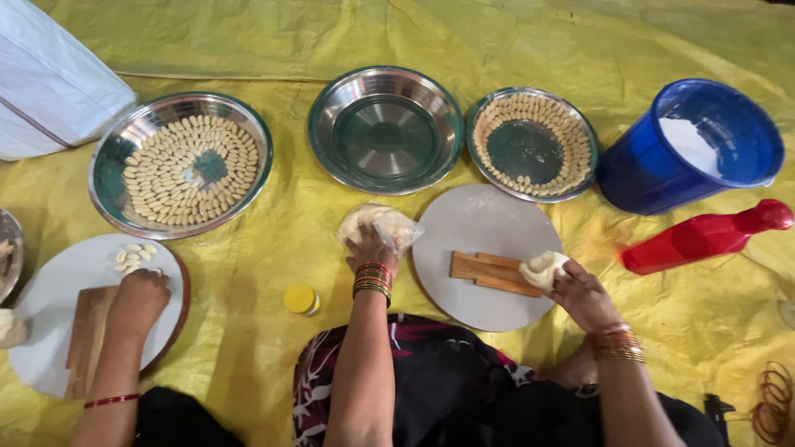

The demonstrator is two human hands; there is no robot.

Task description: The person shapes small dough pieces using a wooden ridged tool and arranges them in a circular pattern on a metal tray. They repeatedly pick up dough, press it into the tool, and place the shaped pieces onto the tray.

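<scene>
Overhead view of the work area, as I see it through the head camera. My left hand rests palm-down on a clear plastic bag of dough lying on the yellow sheet, fingers curled over the bag and gripping it. My right hand pinches a lump of pale dough between fingers and thumb, holding it at the right end of a small ribbed wooden board, which lies on a round grey rolling board.

Containers, left to right along the far row: a steel plate nearly covered with small pale shaped dough pieces; a steel plate holding nothing but its own shine; a smaller steel plate with shaped pieces ringed along its wall; a blue plastic tub tilted on its side with white flour inside. A red plastic bottle lies beside the tub. A small yellow cap sits near my left forearm.

At the left, another person's hand presses, closed, on a second wooden board atop a white round board, with a few shaped pieces just beyond it.
</scene>
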